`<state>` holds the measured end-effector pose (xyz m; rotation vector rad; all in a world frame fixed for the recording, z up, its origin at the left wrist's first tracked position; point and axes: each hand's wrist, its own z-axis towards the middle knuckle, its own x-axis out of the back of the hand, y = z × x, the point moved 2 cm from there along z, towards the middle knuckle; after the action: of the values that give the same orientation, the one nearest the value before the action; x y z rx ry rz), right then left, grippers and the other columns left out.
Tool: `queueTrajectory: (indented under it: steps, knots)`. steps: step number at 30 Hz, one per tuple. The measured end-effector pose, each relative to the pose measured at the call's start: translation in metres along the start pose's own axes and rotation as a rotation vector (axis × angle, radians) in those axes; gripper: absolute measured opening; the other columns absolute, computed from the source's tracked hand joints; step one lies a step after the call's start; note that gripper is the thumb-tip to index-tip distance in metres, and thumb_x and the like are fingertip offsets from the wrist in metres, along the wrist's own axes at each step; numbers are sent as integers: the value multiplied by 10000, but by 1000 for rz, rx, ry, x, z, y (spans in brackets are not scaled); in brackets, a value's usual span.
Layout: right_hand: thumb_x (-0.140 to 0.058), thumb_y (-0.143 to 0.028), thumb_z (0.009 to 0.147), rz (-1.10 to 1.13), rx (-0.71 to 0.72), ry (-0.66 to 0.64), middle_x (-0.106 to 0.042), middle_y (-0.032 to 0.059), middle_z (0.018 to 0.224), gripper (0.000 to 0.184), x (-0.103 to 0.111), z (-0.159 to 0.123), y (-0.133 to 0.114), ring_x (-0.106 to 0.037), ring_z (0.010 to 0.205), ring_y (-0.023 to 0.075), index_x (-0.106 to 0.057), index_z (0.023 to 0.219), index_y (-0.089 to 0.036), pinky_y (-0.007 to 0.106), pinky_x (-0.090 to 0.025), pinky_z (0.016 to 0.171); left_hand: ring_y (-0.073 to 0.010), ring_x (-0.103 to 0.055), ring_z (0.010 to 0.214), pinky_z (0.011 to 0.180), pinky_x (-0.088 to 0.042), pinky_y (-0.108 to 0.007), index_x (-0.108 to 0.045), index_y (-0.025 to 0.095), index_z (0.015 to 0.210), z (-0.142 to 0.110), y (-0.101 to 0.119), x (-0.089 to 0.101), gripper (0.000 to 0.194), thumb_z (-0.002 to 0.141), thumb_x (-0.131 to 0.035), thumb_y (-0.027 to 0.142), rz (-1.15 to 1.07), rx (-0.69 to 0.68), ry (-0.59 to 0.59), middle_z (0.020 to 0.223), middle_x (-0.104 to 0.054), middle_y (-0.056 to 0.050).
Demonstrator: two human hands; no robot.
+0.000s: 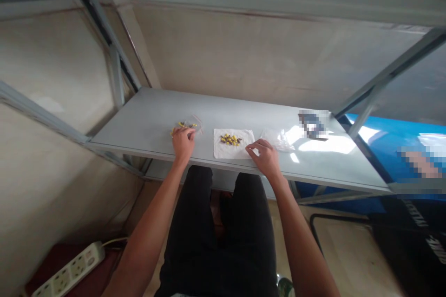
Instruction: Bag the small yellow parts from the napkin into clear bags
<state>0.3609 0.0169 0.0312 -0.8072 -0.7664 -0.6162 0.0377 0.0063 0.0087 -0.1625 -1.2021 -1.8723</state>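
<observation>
A white cloth or paper sheet lies near the front edge of the shelf, with a small heap of yellow-and-dark pieces on it; they are too small to name. My left hand is to the left of the sheet, fingers curled down over more such pieces, which lie in or by a clear plastic bag. What its fingertips hold is hidden. At the sheet's right edge is my right hand, thumb and forefinger brought together; anything between them is too small to make out.
Clear plastic bags lie just beyond my right hand. Farther right is a dark, blurred-out item. Metal posts frame the grey shelf, with another shelf overhead. A power strip is at lower left, a blue surface at right.
</observation>
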Motion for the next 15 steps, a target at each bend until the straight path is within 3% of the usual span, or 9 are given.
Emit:
queueTrajectory:
  steps: [3,7,9,12,15]
  knots:
    - [-569,-322,952,13,-17,14,-708,94,903,247,-3,11,-9,-648,850,235,-788,948,-208,336,-481,745,-307,-637,959,976,-425,-497,-752,218,813,1,1,3,114,831,-655,161,17,10,-6,940,-771,-99]
    - [-555,-356,963,81,-76,76,-722,99,975,293,-15,31,-38,-649,816,200,-777,1066,-194,294,-461,712,-258,-643,895,938,-456,-431,-765,219,803,2,4,9,98,849,-680,200,21,-35,76,885,-772,-62]
    - [-528,-388,982,196,-112,51,-728,83,872,337,-30,43,-58,-644,749,177,-784,924,-177,276,-449,699,-242,-643,887,913,-470,-411,-778,220,807,2,4,10,85,850,-706,233,-22,-85,110,850,-757,-52]
    - [-504,-510,986,449,-274,-51,-706,47,680,487,-60,60,-84,-629,624,152,-748,743,-165,252,-433,634,-209,-651,876,778,-499,-345,-799,220,830,2,6,8,83,847,-726,258,-142,-161,40,888,-733,-53]
    - [-593,-446,926,600,-376,-49,-708,35,643,381,-84,70,-99,-631,591,150,-740,732,-153,245,-436,613,-163,-639,793,608,-457,-273,-810,222,831,2,7,5,102,852,-712,242,-217,-167,-56,954,-709,-60]
